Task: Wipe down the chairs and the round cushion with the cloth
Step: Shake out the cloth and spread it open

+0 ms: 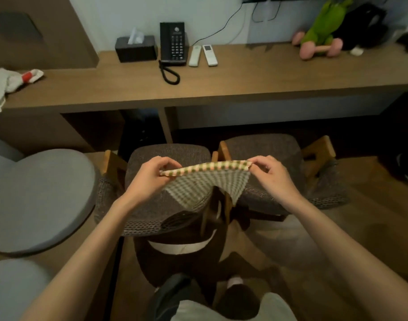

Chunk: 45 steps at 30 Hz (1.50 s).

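Pinching a checked cloth [205, 181] by its top edge, with left hand [149, 179] on one upper corner and right hand [274, 174] on the other, thumbs and curled fingers clamped on the fabric. Holding it stretched wide in the air in front of the desk [221, 89], near the desk's middle support, letting the lower part hang to a point.

Lower down, in front of the desk: two brown woven chairs with wooden frames, side by side, left chair [168, 156] and right chair [263, 144], both close to the desk's underside. Cannot tell whether the cloth's hanging corner touches either.

In front of the desk's left end: grey round cushion [36, 195], well apart from the cloth.

On the desk, from its left end: crumpled white item with a red patch [10, 82], black tissue box [136, 48], black phone [172, 42] with coiled cord, two white remotes [194, 56] side by side. On the desk's right end: green plush toy [323, 24], pink dumbbell [336, 45] just beside it.
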Each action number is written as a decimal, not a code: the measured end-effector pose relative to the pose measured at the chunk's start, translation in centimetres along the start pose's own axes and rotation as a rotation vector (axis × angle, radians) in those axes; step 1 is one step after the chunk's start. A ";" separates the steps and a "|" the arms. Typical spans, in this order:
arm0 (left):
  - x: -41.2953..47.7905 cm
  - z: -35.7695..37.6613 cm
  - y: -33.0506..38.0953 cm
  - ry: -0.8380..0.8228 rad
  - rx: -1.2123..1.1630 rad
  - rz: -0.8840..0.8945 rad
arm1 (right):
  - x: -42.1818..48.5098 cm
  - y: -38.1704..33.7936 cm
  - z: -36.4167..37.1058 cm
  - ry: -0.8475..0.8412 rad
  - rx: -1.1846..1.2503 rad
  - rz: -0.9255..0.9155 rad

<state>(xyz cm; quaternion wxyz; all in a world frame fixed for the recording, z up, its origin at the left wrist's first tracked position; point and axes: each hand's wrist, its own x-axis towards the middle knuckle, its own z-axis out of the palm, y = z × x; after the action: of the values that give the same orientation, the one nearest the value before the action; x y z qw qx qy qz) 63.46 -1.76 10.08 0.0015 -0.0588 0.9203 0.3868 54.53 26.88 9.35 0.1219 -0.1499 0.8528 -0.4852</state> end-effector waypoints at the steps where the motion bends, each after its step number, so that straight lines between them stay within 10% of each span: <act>1: 0.8 0.6 0.9 0.012 0.005 -0.001 | 0.4 0.6 -1.5 -0.001 0.018 0.015; 15: 18.7 3.9 5.6 0.222 -0.011 -0.028 | 15.1 4.1 -11.3 0.150 0.469 0.340; 24: 32.4 4.2 2.3 0.127 -0.478 -0.275 | 29.6 6.1 -12.3 0.055 0.755 0.594; 35: 47.8 3.5 1.1 0.132 -1.037 -0.482 | 45.6 6.5 -12.8 0.308 0.838 0.530; 45: 57.9 4.9 0.9 0.390 -0.922 -0.503 | 57.0 8.6 -12.3 0.408 0.722 0.508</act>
<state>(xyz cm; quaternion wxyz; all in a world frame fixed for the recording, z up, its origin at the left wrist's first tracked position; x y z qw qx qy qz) 5.66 -3.82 4.48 -0.1024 -0.3417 0.5967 0.7189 -3.76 19.50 4.50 0.1111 0.2128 0.6463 -0.7244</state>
